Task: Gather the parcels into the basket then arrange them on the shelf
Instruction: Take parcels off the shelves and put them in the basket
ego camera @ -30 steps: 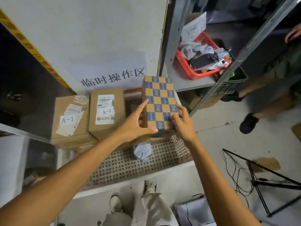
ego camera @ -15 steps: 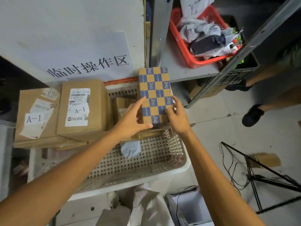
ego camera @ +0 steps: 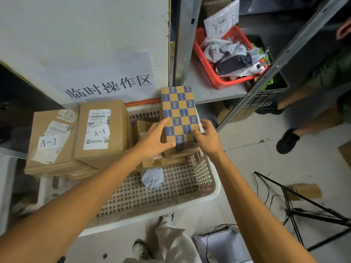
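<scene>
Both hands are on the blue-and-tan chequered cardboard box (ego camera: 178,111), one at each long side, which looks like the way to steer a tall, narrow parcel without letting it twist. The left hand (ego camera: 154,142) has its thumb laid across the near face and its forefinger run straight up the left edge. The right hand (ego camera: 209,142) has its thumb on the face and the other fingers curled over the right edge, so the box is clasped between the two. Just under the fingertips are flat brown cardboard parcels (ego camera: 165,162) stacked in the far end of the white perforated plastic basket (ego camera: 212,194). I cannot tell whether the chequered box sits on them or hangs a little above. Beside the left fingers is a small brown carton (ego camera: 143,130), and further out on that side are two large brown cardboard cartons labelled A-1 (ego camera: 103,130), standing on their own outside the basket. Nearer the wrists, a crumpled grey plastic mailer (ego camera: 152,178) lies on the basket floor. Beyond the right fingertips a grey metal shelf (ego camera: 207,90) carries a red plastic basket (ego camera: 209,73) of bagged goods. My guess is the box is being settled flat-faced on the stack so the load stays square.
</scene>
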The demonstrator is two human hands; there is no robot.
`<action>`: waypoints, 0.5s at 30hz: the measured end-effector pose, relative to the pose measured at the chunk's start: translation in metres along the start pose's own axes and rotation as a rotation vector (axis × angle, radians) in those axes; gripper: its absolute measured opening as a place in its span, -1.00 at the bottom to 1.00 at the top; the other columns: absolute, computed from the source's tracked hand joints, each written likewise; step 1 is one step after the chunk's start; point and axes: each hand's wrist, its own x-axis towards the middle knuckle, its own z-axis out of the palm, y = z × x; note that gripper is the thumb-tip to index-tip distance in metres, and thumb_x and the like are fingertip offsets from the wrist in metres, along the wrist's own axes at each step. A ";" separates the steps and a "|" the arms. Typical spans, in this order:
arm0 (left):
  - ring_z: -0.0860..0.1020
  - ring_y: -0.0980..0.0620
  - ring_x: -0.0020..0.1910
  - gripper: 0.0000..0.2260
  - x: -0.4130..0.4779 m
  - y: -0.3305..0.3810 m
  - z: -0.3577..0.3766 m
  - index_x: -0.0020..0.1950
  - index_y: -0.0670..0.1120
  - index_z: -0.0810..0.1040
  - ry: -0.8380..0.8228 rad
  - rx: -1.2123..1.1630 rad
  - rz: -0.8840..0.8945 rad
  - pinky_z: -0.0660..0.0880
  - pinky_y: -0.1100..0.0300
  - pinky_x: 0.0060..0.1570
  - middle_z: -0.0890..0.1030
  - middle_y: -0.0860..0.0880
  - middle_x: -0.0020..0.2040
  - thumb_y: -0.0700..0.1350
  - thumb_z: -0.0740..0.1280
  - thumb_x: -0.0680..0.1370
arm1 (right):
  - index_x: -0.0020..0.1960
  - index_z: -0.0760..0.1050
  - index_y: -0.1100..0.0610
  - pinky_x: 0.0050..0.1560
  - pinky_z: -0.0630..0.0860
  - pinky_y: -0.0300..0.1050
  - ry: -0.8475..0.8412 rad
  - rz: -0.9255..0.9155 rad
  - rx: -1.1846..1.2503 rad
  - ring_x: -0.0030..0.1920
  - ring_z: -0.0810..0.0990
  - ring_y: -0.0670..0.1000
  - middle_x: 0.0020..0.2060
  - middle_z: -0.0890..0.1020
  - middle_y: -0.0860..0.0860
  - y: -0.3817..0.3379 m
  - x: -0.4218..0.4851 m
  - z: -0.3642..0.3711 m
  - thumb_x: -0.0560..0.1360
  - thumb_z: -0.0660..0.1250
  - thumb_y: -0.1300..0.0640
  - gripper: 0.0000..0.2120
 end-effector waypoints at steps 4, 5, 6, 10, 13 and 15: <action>0.24 -0.05 0.48 -0.37 -0.023 0.009 -0.023 0.56 0.05 0.08 0.025 0.106 0.043 0.28 -0.12 0.41 0.14 -0.03 0.55 -0.01 0.31 0.58 | 0.42 0.37 0.10 -0.01 0.39 -0.28 0.032 -0.129 -0.173 0.12 0.46 -0.11 0.34 0.47 0.05 -0.017 -0.022 0.000 0.58 0.30 0.08 -0.58; 0.26 -0.05 0.47 -0.41 -0.030 0.009 -0.032 0.56 0.05 0.10 0.034 0.131 0.050 0.28 -0.09 0.40 0.16 -0.03 0.54 -0.02 0.29 0.59 | 0.41 0.38 0.11 0.05 0.38 -0.25 0.024 -0.169 -0.224 0.17 0.45 -0.09 0.34 0.47 0.05 -0.024 -0.029 0.000 0.58 0.30 0.08 -0.58; 0.28 -0.06 0.45 -0.44 -0.038 0.009 -0.041 0.55 0.05 0.13 0.046 0.154 0.056 0.29 -0.05 0.39 0.18 -0.04 0.53 -0.02 0.27 0.60 | 0.41 0.39 0.11 0.13 0.38 -0.20 0.012 -0.199 -0.271 0.24 0.46 -0.05 0.35 0.46 0.07 -0.030 -0.035 0.002 0.58 0.30 0.07 -0.58; 0.27 -0.07 0.46 -0.50 -0.079 0.006 -0.080 0.53 0.02 0.19 0.084 0.317 0.109 0.28 0.00 0.36 0.26 -0.05 0.50 -0.02 0.25 0.61 | 0.45 0.36 0.12 0.35 0.33 -0.01 -0.060 -0.279 -0.447 0.37 0.41 0.10 0.41 0.42 0.11 -0.064 -0.064 0.014 0.57 0.30 0.04 -0.52; 0.26 -0.07 0.46 -0.52 -0.113 -0.001 -0.114 0.51 -0.03 0.22 0.103 0.442 0.115 0.25 0.01 0.39 0.29 -0.06 0.49 -0.05 0.25 0.61 | 0.48 0.31 0.14 0.40 0.29 0.06 -0.129 -0.345 -0.551 0.41 0.36 0.13 0.43 0.39 0.12 -0.092 -0.085 0.034 0.58 0.30 -0.02 -0.47; 0.25 -0.08 0.47 -0.51 -0.137 -0.010 -0.136 0.51 -0.02 0.23 0.135 0.502 0.098 0.23 -0.01 0.42 0.28 -0.07 0.51 -0.03 0.25 0.60 | 0.47 0.31 0.12 0.39 0.34 0.10 -0.172 -0.400 -0.618 0.39 0.39 0.16 0.40 0.43 0.13 -0.109 -0.096 0.052 0.56 0.30 -0.08 -0.45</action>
